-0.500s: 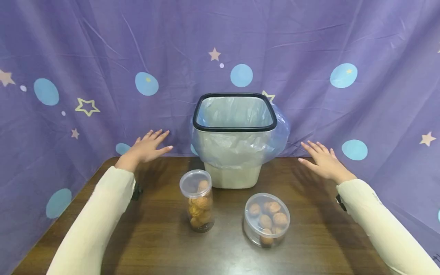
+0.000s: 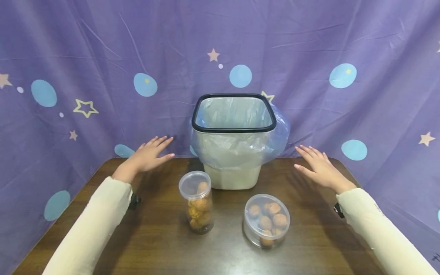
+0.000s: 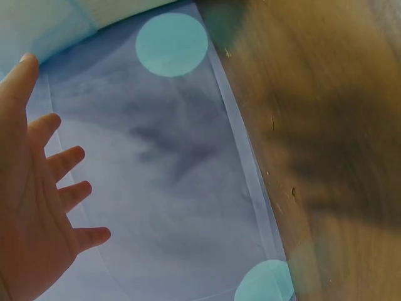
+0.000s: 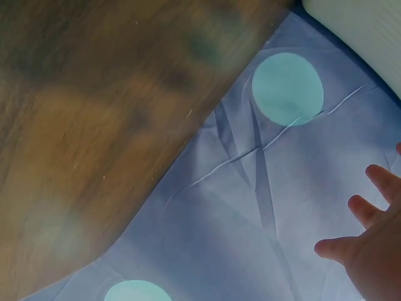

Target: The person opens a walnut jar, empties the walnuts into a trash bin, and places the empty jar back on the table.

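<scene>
My left hand [image 2: 145,156] is held out over the far left of the table, fingers spread, holding nothing. On the other side my right hand [image 2: 319,168] hovers over the far right with its fingers straight and apart. Between them stands a pale trash bin [image 2: 237,177] with a black rim, lined with a blue translucent plastic bag [image 2: 233,151] folded over the outside. In front of the bin is a tall clear jar [image 2: 195,185] of walnuts, lidded. A low round clear container [image 2: 256,233], also lidded and holding several walnuts, sits to its right. Neither hand touches these things.
The brown wooden table [image 2: 161,244] ends at a purple curtain [image 2: 178,46] with stars and blue dots, right behind the bin. In the left wrist view the table edge and curtain lie beside the hand; the right wrist view shows a rounded table corner.
Both hands have sunk slightly toward the table, and the right has drifted a little toward the bin. The bin and both containers stay put.
</scene>
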The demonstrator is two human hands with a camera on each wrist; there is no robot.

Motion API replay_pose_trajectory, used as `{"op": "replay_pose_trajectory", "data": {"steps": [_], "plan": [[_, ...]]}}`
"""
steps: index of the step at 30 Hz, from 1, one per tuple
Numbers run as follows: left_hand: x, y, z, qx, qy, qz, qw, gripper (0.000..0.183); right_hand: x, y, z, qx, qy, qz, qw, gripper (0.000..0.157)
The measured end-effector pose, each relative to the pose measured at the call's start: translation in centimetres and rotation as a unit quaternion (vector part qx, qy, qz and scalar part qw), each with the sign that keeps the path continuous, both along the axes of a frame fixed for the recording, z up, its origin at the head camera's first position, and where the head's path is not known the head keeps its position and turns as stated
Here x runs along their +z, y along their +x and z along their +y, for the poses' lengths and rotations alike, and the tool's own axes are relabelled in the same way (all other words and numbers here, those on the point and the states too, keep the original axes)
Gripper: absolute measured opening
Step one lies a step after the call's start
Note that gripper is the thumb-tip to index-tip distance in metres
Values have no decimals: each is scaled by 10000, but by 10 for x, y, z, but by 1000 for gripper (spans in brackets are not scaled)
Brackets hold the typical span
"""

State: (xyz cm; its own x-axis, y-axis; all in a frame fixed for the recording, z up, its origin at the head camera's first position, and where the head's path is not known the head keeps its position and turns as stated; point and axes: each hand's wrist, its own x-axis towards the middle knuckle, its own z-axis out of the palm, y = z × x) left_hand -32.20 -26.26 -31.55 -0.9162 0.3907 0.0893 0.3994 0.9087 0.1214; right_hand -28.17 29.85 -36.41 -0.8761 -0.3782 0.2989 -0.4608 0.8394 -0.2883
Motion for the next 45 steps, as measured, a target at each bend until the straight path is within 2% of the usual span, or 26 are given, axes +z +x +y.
{"op": "replay_pose_trajectory", "data": {"steps": [7, 15, 24, 27, 33, 38, 42, 45], "plan": [[-9, 6, 8, -276, 71, 256, 9993, 70, -5, 5, -3, 119, -195, 86, 9997, 63], [-19, 16, 18, -674, 430, 427, 9959, 65, -2, 14, -15, 631, -238, 407, 9969, 62], [-28, 29, 22, -1275, 888, 556, 9863, 57, 0, 24, -35, 1058, -282, 666, 9918, 62], [-30, 30, 21, -1463, 1143, 495, 9814, 53, 2, 29, -39, 1227, -308, 707, 9895, 63], [-32, 34, 23, -1753, 1705, 225, 9694, 49, 6, 35, -47, 1562, -392, 653, 9848, 67], [-36, 42, 26, -1837, 2168, -37, 9588, 47, 7, 38, -55, 1819, -456, 708, 9797, 67], [-41, 50, 29, -2029, 2725, -324, 9400, 46, 7, 42, -61, 2034, -568, 775, 9744, 66], [-45, 53, 31, -2346, 3164, -485, 9179, 46, 8, 46, -66, 2103, -612, 745, 9729, 67]]}}
